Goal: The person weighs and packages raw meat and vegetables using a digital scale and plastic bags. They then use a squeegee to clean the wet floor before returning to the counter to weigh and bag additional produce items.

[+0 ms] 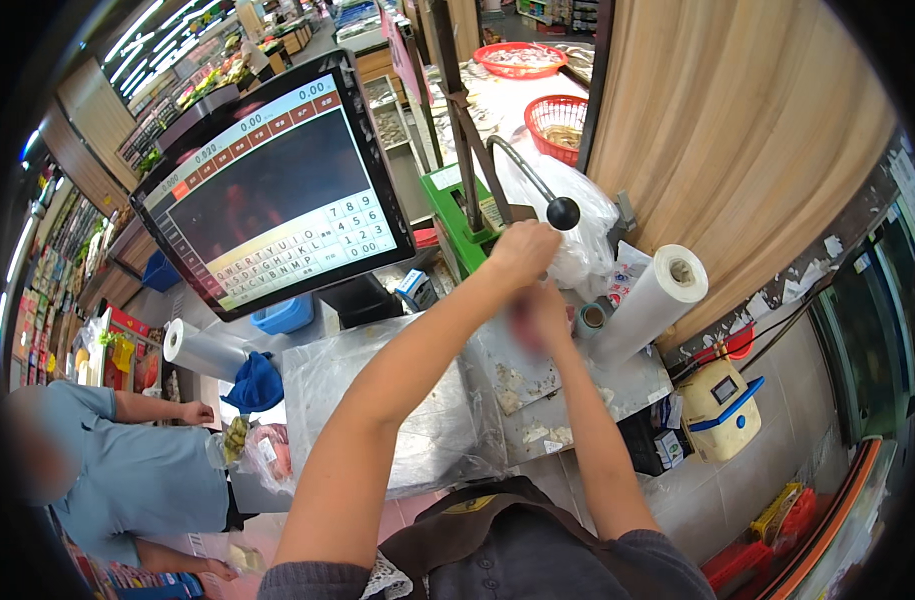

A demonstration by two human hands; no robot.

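My left hand point(529, 251) is at the near end of a green bench-mounted device point(457, 225), its fingers curled. What it grips is hidden. A curved metal lever with a black ball knob point(562, 214) rises just beyond that hand. Just below, my right hand point(553, 319) holds a blurred reddish item point(527, 326), possibly a bagged one. Both hands are close together above the worn metal counter point(514, 382). A roll of tape point(592, 319) and an upright roll of clear plastic bags point(652, 300) stand to the right of my right hand.
A touchscreen scale display point(277, 195) stands at left, behind a plastic-covered weighing plate point(367, 397). A person in a blue shirt point(150, 472) stands left, near a bagged item with a label point(270, 454). Red baskets point(555, 124) sit on the seafood display. A wooden panel point(727, 135) borders the right.
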